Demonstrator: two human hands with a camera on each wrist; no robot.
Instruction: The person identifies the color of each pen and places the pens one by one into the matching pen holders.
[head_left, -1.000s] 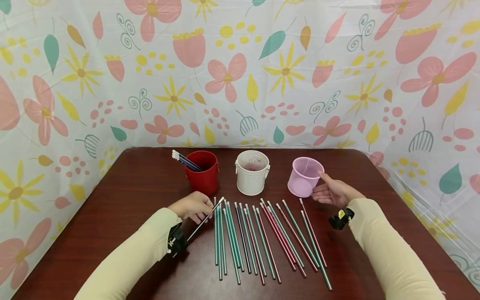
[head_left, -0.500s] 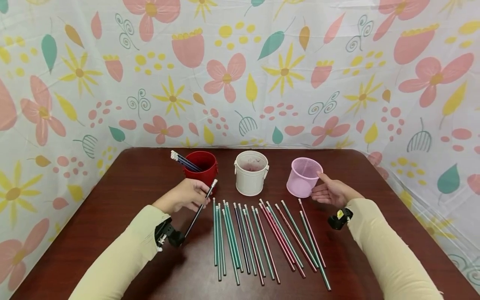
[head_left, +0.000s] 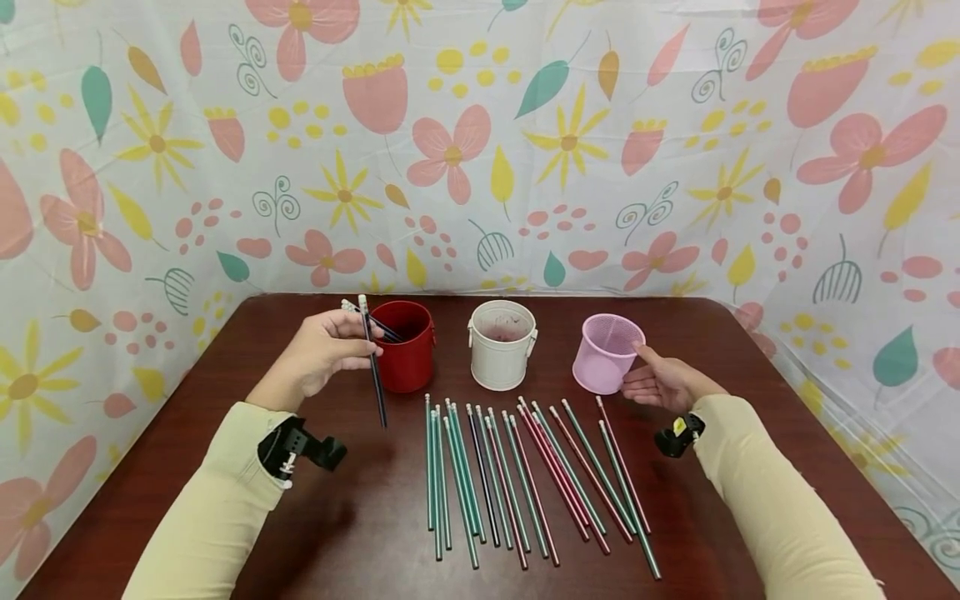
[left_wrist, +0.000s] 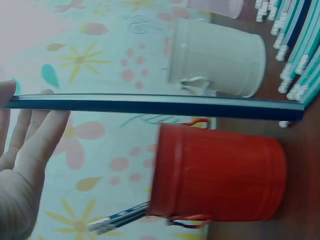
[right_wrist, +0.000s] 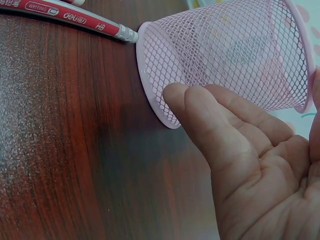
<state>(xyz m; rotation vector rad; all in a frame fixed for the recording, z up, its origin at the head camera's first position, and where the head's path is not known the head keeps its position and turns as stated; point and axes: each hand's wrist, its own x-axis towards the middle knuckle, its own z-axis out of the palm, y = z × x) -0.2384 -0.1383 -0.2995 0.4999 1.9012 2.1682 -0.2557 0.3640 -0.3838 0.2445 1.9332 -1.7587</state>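
My left hand pinches a dark blue pencil near its white eraser end, just left of the red bucket. The pencil points down, eraser up, outside that bucket. Several dark blue pencils lean inside the bucket, partly behind my fingers. At the right, my right hand is beside the pink mesh pen cup. Its thumb touches the cup's rim, and its loosely extended fingers rest by the side of the cup in the right wrist view.
A white bucket stands between the red one and the pink cup. In front of them a row of teal, red and dark blue pencils lies on the brown table. Patterned cloth hangs behind.
My left hand has carried the dark blue pencil up and leftward from the row to the red bucket's left side, turning it nearly upright. The right hand has stayed at the pink cup.
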